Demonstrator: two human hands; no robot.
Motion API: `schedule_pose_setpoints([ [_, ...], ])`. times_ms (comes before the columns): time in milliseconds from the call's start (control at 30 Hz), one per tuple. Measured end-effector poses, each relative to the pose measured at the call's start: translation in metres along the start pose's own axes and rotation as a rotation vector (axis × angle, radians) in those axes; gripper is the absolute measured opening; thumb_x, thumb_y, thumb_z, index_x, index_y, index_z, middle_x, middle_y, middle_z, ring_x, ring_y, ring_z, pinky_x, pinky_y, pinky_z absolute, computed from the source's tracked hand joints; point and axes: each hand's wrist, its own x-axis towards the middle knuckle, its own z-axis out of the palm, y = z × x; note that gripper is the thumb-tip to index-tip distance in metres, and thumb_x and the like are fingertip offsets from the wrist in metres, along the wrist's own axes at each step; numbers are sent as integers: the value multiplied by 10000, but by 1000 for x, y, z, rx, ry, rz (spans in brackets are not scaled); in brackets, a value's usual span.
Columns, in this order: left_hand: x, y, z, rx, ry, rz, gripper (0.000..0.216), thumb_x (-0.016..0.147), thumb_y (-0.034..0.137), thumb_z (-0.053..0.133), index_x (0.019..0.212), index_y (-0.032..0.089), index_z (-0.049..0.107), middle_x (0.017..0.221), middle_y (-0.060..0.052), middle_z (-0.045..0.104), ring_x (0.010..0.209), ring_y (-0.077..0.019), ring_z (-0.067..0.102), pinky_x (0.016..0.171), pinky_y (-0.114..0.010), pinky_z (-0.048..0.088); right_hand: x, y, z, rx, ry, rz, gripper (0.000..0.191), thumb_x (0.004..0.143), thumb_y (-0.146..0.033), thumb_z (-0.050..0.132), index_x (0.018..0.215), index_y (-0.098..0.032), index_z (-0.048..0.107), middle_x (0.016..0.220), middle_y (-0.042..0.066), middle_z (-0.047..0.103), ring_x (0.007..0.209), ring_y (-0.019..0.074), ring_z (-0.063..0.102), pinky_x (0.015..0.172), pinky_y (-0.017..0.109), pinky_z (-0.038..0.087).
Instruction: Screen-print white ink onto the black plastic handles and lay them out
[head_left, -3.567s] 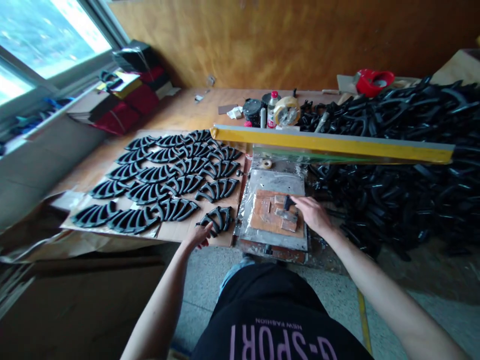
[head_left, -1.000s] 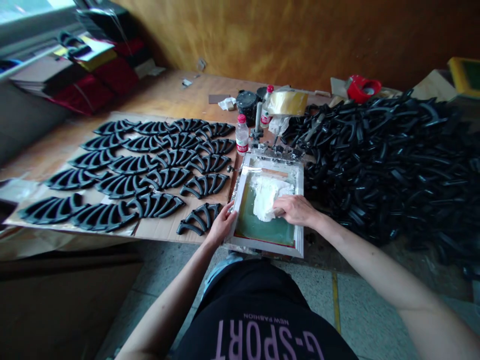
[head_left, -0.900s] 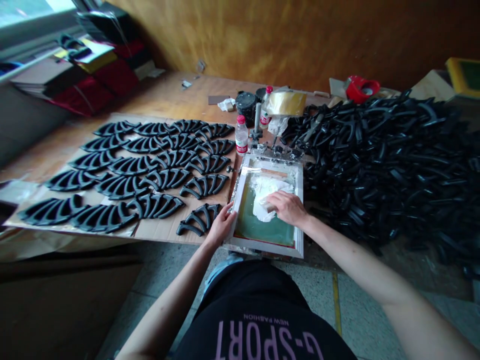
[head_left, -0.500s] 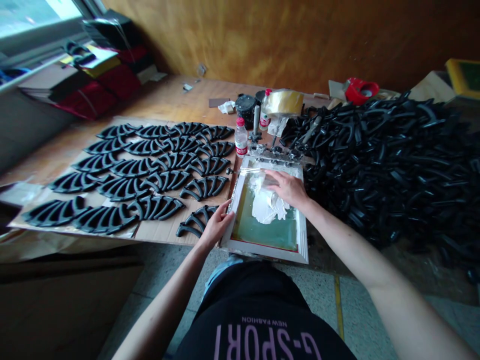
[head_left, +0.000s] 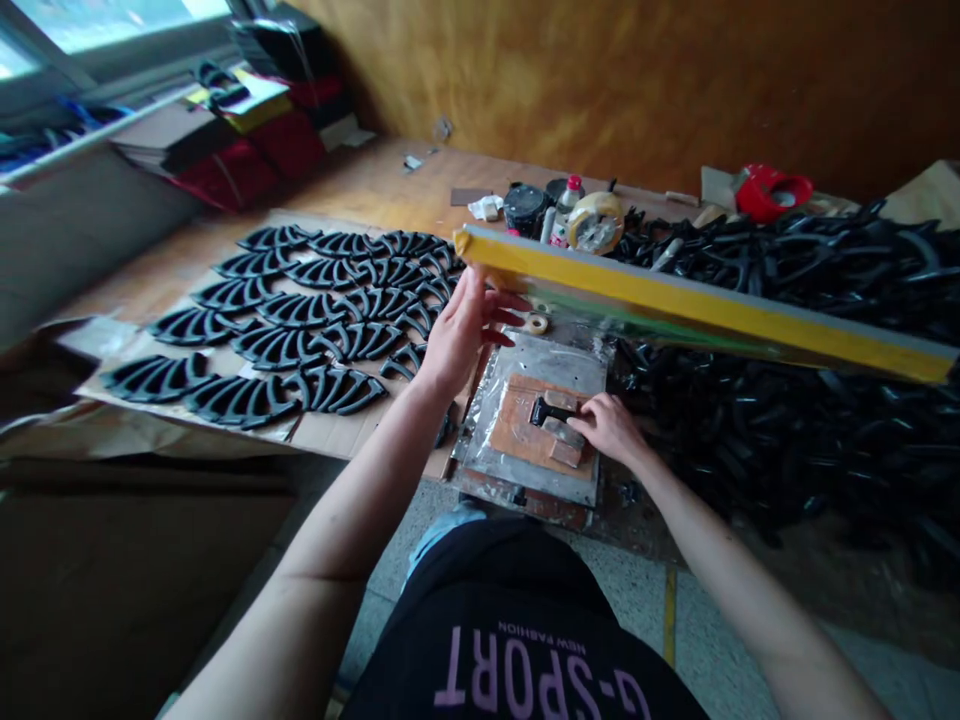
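Observation:
My left hand [head_left: 461, 330] holds up the yellow-edged printing screen frame [head_left: 690, 305] by its left corner, so the frame stands tilted above the base. Under it lies a metal plate [head_left: 555, 360] with a brown wooden jig [head_left: 521, 440]. A small black plastic part [head_left: 546, 411] sits on the jig. My right hand [head_left: 611, 428] rests on the jig's right side, fingertips touching that black part.
Rows of black curved plastic parts [head_left: 300, 310] lie on cardboard [head_left: 360, 455] to the left. A big heap of the same parts [head_left: 810, 350] fills the right. Bottles, a black pot and a tape roll [head_left: 594, 222] stand behind the frame. A red tape dispenser [head_left: 772, 190] sits far right.
The screen frame lay flat with my right hand wiping white paste across it. Now my left hand has lifted the frame, and my right hand has dropped to the black part on the jig.

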Motion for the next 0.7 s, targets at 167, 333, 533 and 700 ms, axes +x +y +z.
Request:
schedule_pose_setpoints([
  [167, -44, -32, 2, -6, 66, -204, 563, 923, 619, 401, 1268, 192, 524, 916, -80, 709, 685, -140, 653, 530, -220, 480, -1, -40, 7, -142, -185, 75, 187, 960, -297, 488, 904, -154, 593, 953, 133, 668, 951, 250, 601, 809, 326, 426],
  [333, -126, -94, -7, -83, -93, -735, 643, 795, 689, 554, 1171, 168, 574, 934, -123, 710, 725, -230, 693, 458, -272, 498, -4, -113, 2, 9, -59, -76, 230, 992, -331, 403, 909, -182, 557, 856, 115, 658, 867, 260, 596, 758, 344, 415],
  [533, -159, -128, -80, -22, 493, -602, 498, 794, 684, 537, 824, 188, 491, 687, -17, 615, 605, -162, 632, 441, -229, 474, 12, -217, 32, 157, -95, -482, 182, 954, -371, 514, 961, -207, 593, 968, 92, 664, 963, 256, 567, 839, 360, 425],
  [700, -187, -158, -170, 193, 699, -737, 466, 888, 623, 402, 849, 166, 486, 828, -106, 701, 593, -149, 644, 463, -230, 466, 63, -235, 66, -4, -290, -379, 343, 947, -497, 501, 959, -171, 607, 963, 132, 691, 1022, 283, 586, 850, 369, 436],
])
